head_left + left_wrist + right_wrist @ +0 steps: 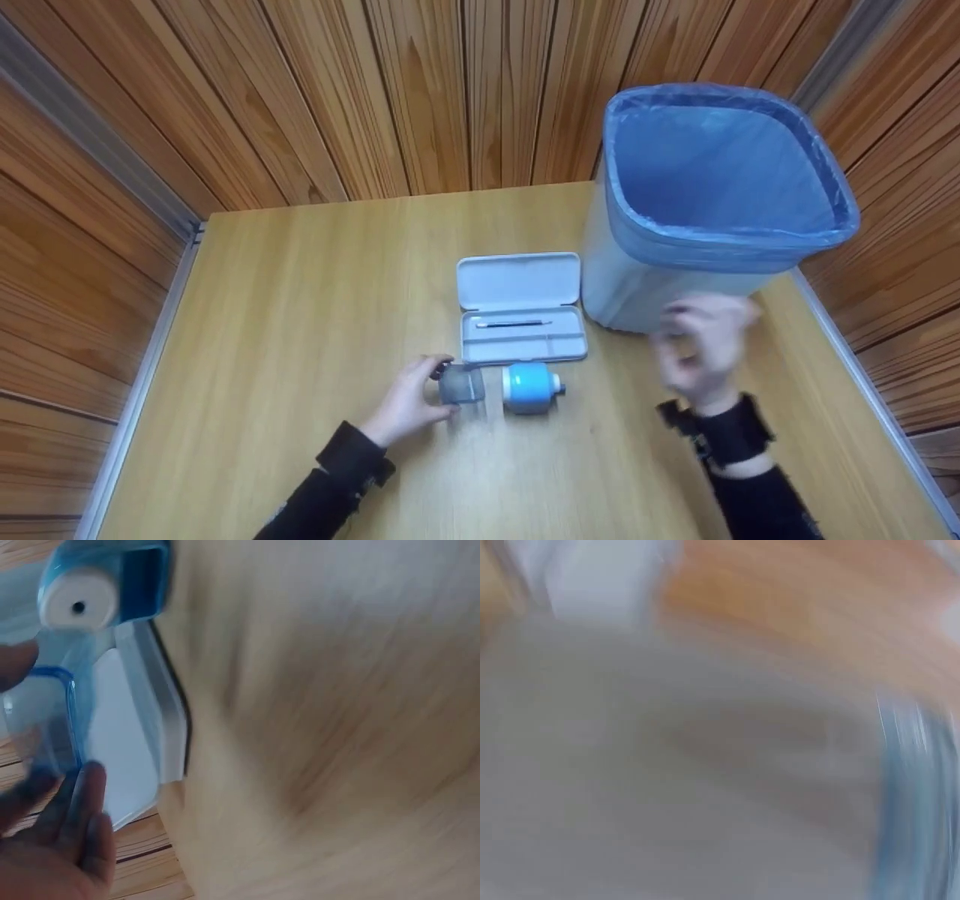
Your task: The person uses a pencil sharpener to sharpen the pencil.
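Observation:
My left hand (409, 401) grips a small clear plastic shavings drawer (461, 384) between thumb and fingers, just over the table. To its right lies a blue pencil sharpener (527, 388) with a crank stub on its right end. In the left wrist view, the sharpener (79, 600) shows a white face with a pencil hole and a hollow slot beside it. My right hand (705, 345), blurred with its fingers bent, is in front of the bin (637, 292); whether it holds anything cannot be made out. The right wrist view is heavily smeared.
Behind the sharpener, an open pale pencil case (517, 281) holds a pencil (514, 324). A blue bag (731, 240) lines the tall bin at the table's right. Wooden panel walls (435, 97) enclose the table (315, 300).

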`<action>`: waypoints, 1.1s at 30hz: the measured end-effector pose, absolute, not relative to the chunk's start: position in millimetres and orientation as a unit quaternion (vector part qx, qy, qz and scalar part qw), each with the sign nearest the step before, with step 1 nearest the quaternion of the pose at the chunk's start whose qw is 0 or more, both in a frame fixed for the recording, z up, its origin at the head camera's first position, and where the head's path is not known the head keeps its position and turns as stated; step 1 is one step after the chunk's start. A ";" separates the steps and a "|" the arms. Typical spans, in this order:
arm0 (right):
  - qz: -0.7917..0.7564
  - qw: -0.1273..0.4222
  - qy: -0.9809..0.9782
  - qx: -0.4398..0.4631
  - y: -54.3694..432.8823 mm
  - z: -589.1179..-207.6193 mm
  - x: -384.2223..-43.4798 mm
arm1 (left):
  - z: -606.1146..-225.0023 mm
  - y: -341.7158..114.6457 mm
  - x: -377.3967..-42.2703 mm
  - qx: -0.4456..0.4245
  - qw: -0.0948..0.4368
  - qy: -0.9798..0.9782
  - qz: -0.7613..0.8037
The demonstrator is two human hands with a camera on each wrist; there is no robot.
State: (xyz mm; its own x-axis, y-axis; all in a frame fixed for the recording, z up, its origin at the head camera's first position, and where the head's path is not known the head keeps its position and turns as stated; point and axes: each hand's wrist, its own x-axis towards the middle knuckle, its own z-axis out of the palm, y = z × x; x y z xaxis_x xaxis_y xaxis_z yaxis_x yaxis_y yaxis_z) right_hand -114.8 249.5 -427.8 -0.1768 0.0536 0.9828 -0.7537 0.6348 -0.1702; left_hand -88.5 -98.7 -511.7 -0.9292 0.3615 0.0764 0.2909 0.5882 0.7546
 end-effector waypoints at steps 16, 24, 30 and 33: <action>0.219 0.032 -0.933 0.283 189.0 -523.8 -89.4 | -534.4 -72.4 -91.8 0.181 0.098 0.905 0.372; 0.276 -0.012 -0.926 0.259 188.8 -526.7 -87.8 | -538.7 -65.2 -96.9 0.181 0.134 0.901 0.370; 0.291 -0.014 -0.924 0.246 189.3 -527.2 -86.2 | -541.7 -59.7 -97.4 0.201 0.126 0.901 0.364; 0.293 -0.011 -0.924 0.246 187.6 -527.3 -85.2 | -542.7 -55.1 -98.1 0.215 0.115 0.898 0.365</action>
State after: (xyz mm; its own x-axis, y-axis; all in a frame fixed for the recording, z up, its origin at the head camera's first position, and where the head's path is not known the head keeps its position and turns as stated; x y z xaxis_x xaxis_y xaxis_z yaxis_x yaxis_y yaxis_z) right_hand -85.2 187.6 -527.3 -0.8791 -0.4603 0.1235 -0.4473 0.7075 -0.5472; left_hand -98.1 -55.1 -542.7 -0.8811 0.4704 -0.0495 0.3023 0.6404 0.7060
